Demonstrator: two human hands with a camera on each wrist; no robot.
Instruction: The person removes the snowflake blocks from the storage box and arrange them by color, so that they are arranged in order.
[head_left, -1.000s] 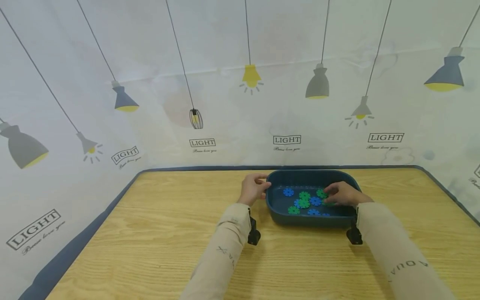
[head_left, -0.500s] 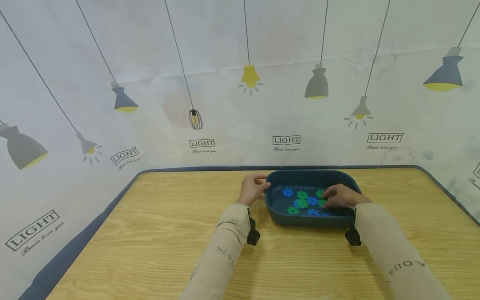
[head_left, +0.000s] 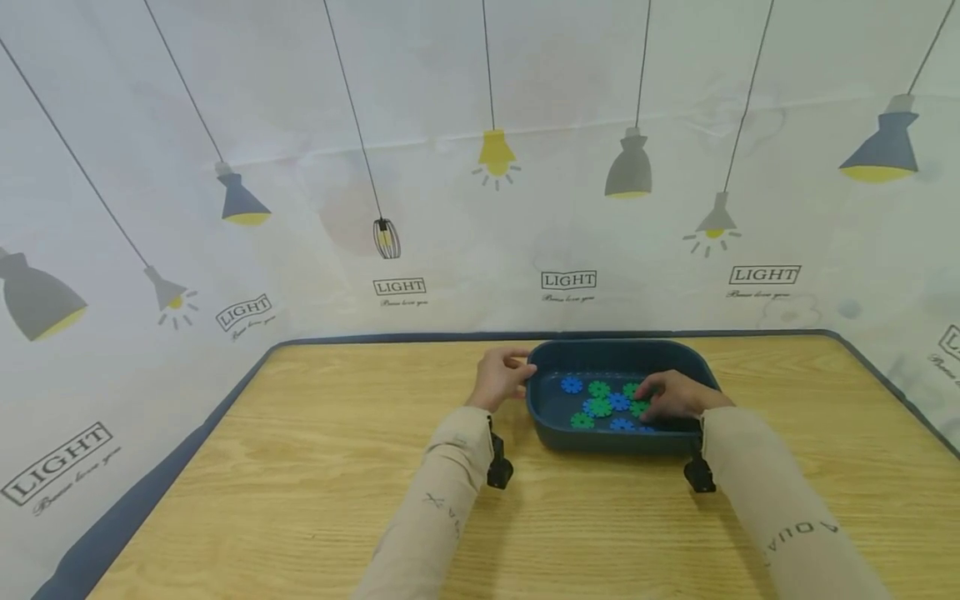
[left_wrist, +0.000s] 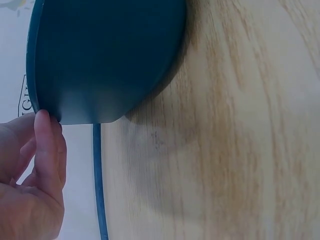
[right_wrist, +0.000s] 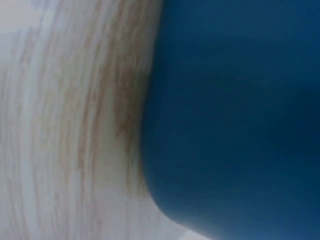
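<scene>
A dark blue-green plastic tub (head_left: 615,442) stands on the table, holding several flat, notched snowflake discs, some blue (head_left: 572,385) and some green (head_left: 582,421). My left hand (head_left: 501,377) pinches the tub's left rim between thumb and fingers; the left wrist view shows those fingertips (left_wrist: 44,120) right at the edge. Inside the tub's right side is my right hand (head_left: 678,393), thumb and forefinger apart, their tips at two green discs (head_left: 639,409). The right wrist view shows only the tub's outer wall (right_wrist: 235,120), with the hand hidden.
The wooden table (head_left: 315,467) spreads to both sides and in front of the tub. Behind it hangs a pale cloth (head_left: 450,192) printed with lamps. A black wrist mount (head_left: 498,467) sits under the left cuff, another (head_left: 700,473) under the right.
My right hand has shifted slightly left inside the tub, and the discs near its fingertips have slid a little left. The left hand keeps its place at the rim.
</scene>
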